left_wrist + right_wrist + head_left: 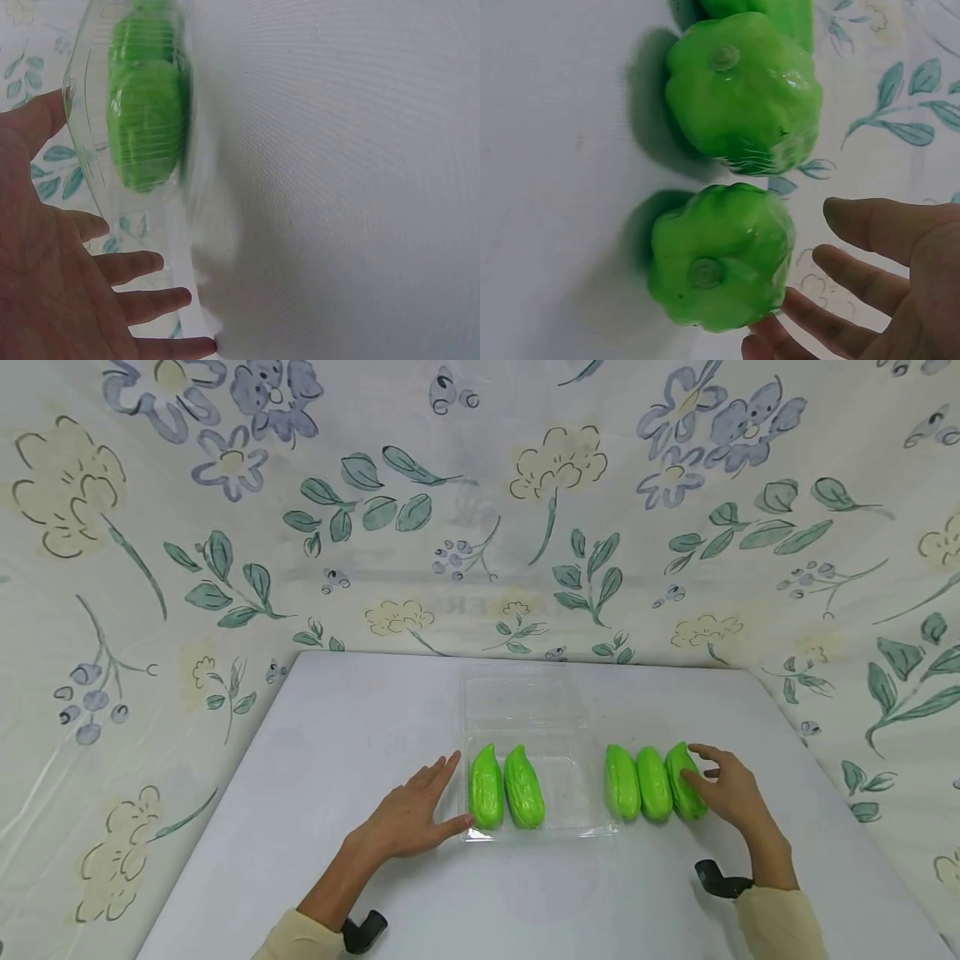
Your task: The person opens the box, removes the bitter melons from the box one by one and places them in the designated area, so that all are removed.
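A clear plastic clamshell box (pixel 570 802) lies with its lid raised back, and two glossy green ridged gourds (pixel 486 789) stand side by side in its left part. My left hand (pixel 408 810) is spread at the box's left side, thumb at the front left corner; the left wrist view shows thumb and fingertips right at the clear wall. To the right of the box, three more such gourds (pixel 622 783) form a row on the table. Over the rightmost gourd (pixel 724 259), my right hand (pixel 731 789) has its thumb above and its fingertips right at the far side, loosely bent.
The white table (pixel 315 760) reaches to a flowered cloth (pixel 480 527) hanging behind and around it. A black strap mount (pixel 365 932) sits on the left wrist and another mount (pixel 722 881) on the right. Bare tabletop shows in front of the box.
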Available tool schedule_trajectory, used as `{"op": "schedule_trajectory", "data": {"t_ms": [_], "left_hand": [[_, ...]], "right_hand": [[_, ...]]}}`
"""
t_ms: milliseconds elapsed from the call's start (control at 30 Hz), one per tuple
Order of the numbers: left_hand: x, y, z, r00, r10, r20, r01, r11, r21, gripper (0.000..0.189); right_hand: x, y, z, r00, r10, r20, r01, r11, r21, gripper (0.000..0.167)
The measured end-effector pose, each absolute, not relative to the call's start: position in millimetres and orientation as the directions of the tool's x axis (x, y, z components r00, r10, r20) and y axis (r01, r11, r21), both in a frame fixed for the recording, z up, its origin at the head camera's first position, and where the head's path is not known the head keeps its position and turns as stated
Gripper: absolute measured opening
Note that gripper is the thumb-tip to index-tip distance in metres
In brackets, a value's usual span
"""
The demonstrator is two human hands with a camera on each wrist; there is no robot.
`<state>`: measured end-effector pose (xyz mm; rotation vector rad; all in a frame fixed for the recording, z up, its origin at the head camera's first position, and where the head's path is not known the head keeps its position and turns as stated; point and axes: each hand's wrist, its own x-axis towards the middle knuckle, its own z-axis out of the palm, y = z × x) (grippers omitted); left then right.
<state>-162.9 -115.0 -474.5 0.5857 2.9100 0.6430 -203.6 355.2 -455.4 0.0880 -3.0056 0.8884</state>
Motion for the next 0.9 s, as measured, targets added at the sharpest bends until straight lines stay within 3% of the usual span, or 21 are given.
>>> {"op": "schedule_trajectory", "data": {"t_ms": [500, 900], "left_hand": [[-163.4, -114.7, -476.8, -0.922, 0.386, -0.017, 0.343, 0.838, 0.424, 0.095], [-163.2, -114.1, -475.1, -0.923, 0.383, -0.024, 0.338, 0.84, 0.424, 0.094]], "right_hand": [[-205.8, 333.7, -434.4, -0.993, -0.064, 0.096, -0.107, 0.817, -0.567, 0.048], [-203.2, 296.4, -419.4, -0.974, -0.152, 0.168, -0.223, 0.767, -0.601, 0.046]]}}
